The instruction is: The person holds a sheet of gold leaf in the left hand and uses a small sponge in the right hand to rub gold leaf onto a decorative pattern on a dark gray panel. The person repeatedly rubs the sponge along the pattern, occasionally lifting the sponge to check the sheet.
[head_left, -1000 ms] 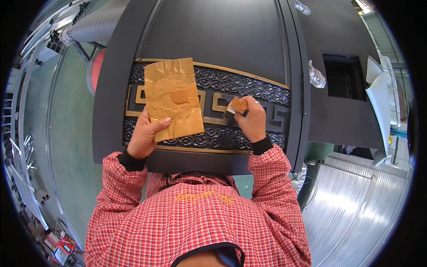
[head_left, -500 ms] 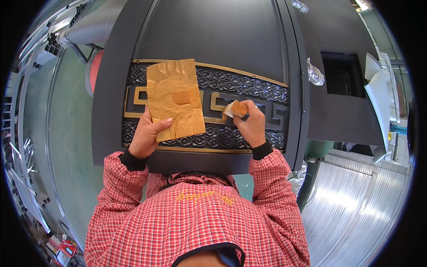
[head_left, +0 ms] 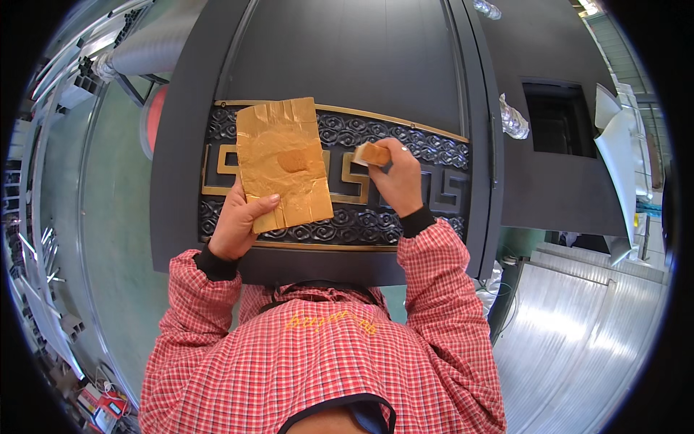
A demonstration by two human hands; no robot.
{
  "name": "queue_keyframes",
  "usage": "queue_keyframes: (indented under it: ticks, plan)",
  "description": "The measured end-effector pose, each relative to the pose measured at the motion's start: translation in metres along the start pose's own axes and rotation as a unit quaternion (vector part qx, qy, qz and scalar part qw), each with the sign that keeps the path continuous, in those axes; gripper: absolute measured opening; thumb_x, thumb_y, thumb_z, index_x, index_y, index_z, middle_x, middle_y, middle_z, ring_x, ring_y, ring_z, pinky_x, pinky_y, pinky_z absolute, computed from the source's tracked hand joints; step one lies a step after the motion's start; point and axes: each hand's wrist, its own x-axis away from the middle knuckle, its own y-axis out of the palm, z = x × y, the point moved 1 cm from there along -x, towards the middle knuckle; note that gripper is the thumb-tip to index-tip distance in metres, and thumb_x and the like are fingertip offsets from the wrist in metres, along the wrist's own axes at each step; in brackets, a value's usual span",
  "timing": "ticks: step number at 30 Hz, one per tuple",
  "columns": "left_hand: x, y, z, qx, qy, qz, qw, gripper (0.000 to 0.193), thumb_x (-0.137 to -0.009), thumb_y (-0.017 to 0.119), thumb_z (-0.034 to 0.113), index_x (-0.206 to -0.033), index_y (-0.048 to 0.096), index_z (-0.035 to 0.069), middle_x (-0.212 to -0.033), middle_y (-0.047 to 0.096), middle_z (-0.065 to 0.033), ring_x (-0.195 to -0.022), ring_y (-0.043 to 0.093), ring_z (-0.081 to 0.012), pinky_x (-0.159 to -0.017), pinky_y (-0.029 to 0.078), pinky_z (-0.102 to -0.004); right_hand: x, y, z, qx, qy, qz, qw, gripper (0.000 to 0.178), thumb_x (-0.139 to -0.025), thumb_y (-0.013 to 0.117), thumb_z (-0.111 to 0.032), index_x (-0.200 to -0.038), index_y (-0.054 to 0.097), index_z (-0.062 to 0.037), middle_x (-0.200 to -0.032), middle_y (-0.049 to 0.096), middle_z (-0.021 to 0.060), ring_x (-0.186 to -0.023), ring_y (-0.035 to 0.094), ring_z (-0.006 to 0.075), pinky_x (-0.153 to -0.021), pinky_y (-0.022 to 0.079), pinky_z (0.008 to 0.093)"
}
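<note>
My left hand (head_left: pixel 242 220) grips the lower left edge of a creased gold-coloured sheet (head_left: pixel 278 195), thumb on top. A darker orange-brown patch marks the sheet's middle. Between the fingers of my right hand (head_left: pixel 400 179) is a small sponge block (head_left: pixel 374 153), orange-brown on one face and whitish at its left end. Both hands are over a dark grey door panel (head_left: pixel 347 58) with carved scroll bands (head_left: pixel 340 232). Between those bands runs a raised angular key pattern (head_left: pixel 355 189), gold on the left and middle, dark at the right. The sheet hides part of the pattern.
Another dark panel (head_left: pixel 542 188) with a rectangular opening (head_left: pixel 557 119) lies to the right. Below it is a stack of shiny ribbed sheets (head_left: pixel 571 325). Wrapped handles (head_left: pixel 514 118) stick out beside the door's right edge. Metal profiles (head_left: pixel 43 253) line the far left.
My right hand has moved up and slightly left with the sponge, which has tilted a little. The left hand and the gold sheet have hardly moved.
</note>
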Motion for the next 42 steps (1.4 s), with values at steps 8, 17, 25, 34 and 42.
queue_keyframes:
  ticks: [8,17,25,34,42]
  plan:
    - [0.003,-0.002,0.001,0.011,0.012,0.014,1.000,0.053,-0.087,0.060,-0.004,-0.134,0.036,0.001,-0.126,0.056,-0.0147,-0.111,0.061,-0.0222,-0.091,0.055,-0.0353,-0.003,-0.011,0.021,0.115,0.022,-0.039,0.992,0.030,-0.064,0.070,-0.005,-0.091,0.057,-0.0078,-0.083,0.063,0.0118,-0.084,0.061,0.0347,-0.074,0.047,0.0432]
    - [-0.001,0.003,-0.002,-0.003,-0.009,-0.003,1.000,0.053,-0.088,0.059,-0.004,-0.135,0.036,0.001,-0.128,0.055,-0.0149,-0.113,0.060,-0.0234,-0.093,0.054,-0.0369,-0.010,0.007,0.001,0.038,-0.023,-0.019,0.999,0.030,-0.064,0.070,-0.003,-0.091,0.057,-0.0073,-0.083,0.064,0.0114,-0.084,0.061,0.0342,-0.075,0.048,0.0424]
    - [0.001,0.000,-0.002,0.001,-0.005,0.012,1.000,0.052,-0.088,0.059,-0.005,-0.135,0.037,0.001,-0.126,0.056,-0.0136,-0.112,0.060,-0.0220,-0.092,0.054,-0.0357,0.000,-0.026,0.026,0.105,0.026,-0.013,0.994,0.028,-0.064,0.069,-0.002,-0.089,0.058,-0.0067,-0.083,0.063,0.0119,-0.084,0.061,0.0345,-0.073,0.048,0.0427]
    - [-0.004,0.007,-0.006,-0.013,-0.004,-0.015,1.000,0.051,-0.088,0.060,-0.004,-0.134,0.039,0.001,-0.127,0.056,-0.0127,-0.112,0.060,-0.0212,-0.093,0.053,-0.0349,-0.003,-0.002,0.016,0.042,-0.007,-0.009,0.999,0.030,-0.065,0.070,-0.003,-0.092,0.058,-0.0067,-0.085,0.064,0.0120,-0.084,0.061,0.0352,-0.074,0.048,0.0429]
    - [-0.006,0.004,-0.010,-0.006,-0.020,-0.013,1.000,0.053,-0.087,0.061,-0.004,-0.135,0.038,0.002,-0.128,0.056,-0.0126,-0.113,0.060,-0.0209,-0.093,0.053,-0.0349,0.003,-0.033,0.033,0.074,0.049,0.015,0.996,0.029,-0.067,0.069,-0.004,-0.093,0.058,-0.0064,-0.085,0.064,0.0129,-0.084,0.061,0.0343,-0.072,0.048,0.0424]
